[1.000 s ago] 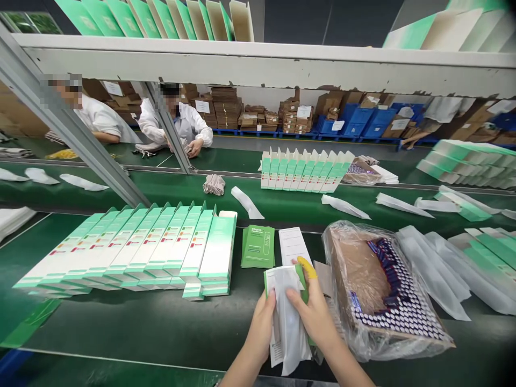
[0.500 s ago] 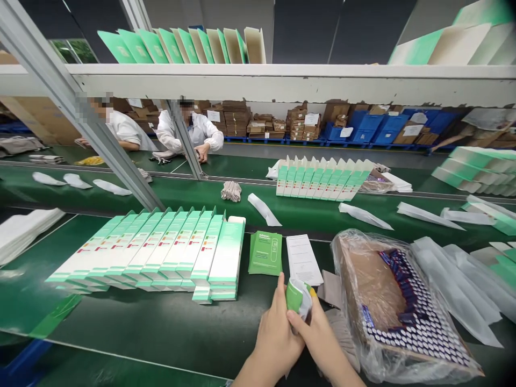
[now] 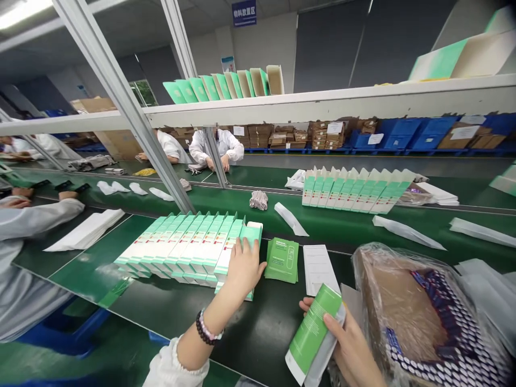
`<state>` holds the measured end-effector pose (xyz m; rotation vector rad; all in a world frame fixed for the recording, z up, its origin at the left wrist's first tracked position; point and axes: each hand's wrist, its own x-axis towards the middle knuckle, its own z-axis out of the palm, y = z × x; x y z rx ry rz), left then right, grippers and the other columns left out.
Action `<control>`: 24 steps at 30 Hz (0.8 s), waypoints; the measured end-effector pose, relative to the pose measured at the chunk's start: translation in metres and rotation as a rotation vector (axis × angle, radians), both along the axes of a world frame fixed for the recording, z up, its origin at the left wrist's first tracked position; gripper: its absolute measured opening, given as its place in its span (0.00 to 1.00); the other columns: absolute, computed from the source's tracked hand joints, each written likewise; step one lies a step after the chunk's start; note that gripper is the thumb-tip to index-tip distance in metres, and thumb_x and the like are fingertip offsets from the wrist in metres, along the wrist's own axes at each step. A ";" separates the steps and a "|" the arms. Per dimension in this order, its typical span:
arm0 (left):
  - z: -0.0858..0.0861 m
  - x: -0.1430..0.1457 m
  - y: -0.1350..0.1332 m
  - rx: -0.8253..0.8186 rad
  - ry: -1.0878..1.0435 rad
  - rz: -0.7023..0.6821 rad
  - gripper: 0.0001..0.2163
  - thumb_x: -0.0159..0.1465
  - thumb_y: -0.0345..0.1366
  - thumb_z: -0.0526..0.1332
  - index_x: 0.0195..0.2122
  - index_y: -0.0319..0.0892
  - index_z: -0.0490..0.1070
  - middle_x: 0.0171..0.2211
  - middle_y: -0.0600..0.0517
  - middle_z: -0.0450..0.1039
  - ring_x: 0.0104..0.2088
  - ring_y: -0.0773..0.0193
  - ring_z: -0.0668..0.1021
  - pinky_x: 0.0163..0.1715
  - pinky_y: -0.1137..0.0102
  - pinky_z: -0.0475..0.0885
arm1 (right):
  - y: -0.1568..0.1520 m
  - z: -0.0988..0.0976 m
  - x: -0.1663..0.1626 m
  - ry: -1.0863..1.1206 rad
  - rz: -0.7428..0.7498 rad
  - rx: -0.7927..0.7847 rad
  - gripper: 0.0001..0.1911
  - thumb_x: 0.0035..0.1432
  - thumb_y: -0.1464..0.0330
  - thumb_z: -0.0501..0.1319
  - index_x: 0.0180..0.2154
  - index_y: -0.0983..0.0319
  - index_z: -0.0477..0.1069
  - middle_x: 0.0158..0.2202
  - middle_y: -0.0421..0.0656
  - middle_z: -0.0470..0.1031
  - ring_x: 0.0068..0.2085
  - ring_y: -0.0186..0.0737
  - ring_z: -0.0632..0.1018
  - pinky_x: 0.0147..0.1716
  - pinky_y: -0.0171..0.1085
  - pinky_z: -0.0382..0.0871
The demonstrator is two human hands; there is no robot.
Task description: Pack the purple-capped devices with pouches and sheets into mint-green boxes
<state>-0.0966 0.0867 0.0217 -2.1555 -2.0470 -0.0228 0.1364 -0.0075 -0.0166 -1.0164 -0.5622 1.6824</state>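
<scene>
My left hand (image 3: 242,266) lies flat and spread on the end carton (image 3: 242,252); my right hand (image 3: 355,349) grips a folded green leaflet (image 3: 312,333). Pulling that carton carelessly could topple the fanned row (image 3: 177,250) beside it.

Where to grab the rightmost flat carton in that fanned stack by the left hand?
Probably the rightmost flat carton by its free right long edge, coming from the right. Its left side adjoins the fanned stack, so only the right edge and ends look free. The left hand already lies on it there.
</scene>
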 end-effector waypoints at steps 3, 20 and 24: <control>0.008 0.011 0.006 0.000 0.035 0.037 0.30 0.65 0.45 0.60 0.64 0.33 0.60 0.52 0.29 0.71 0.57 0.33 0.69 0.53 0.48 0.63 | -0.004 -0.005 -0.001 0.036 -0.029 -0.005 0.27 0.48 0.56 0.73 0.47 0.58 0.72 0.48 0.53 0.80 0.51 0.59 0.78 0.53 0.54 0.68; -0.004 0.032 0.040 0.052 0.157 0.274 0.34 0.60 0.41 0.66 0.62 0.26 0.58 0.47 0.27 0.70 0.48 0.37 0.72 0.44 0.53 0.67 | 0.002 -0.017 0.058 0.175 -0.029 -0.023 0.31 0.46 0.54 0.73 0.49 0.58 0.69 0.46 0.54 0.80 0.50 0.60 0.79 0.47 0.52 0.73; -0.004 0.037 0.042 0.082 0.130 0.284 0.28 0.61 0.35 0.63 0.61 0.32 0.60 0.47 0.31 0.70 0.47 0.39 0.73 0.43 0.53 0.67 | 0.005 -0.021 0.071 0.204 0.043 -0.059 0.37 0.44 0.55 0.75 0.54 0.57 0.66 0.48 0.55 0.80 0.51 0.62 0.78 0.48 0.55 0.74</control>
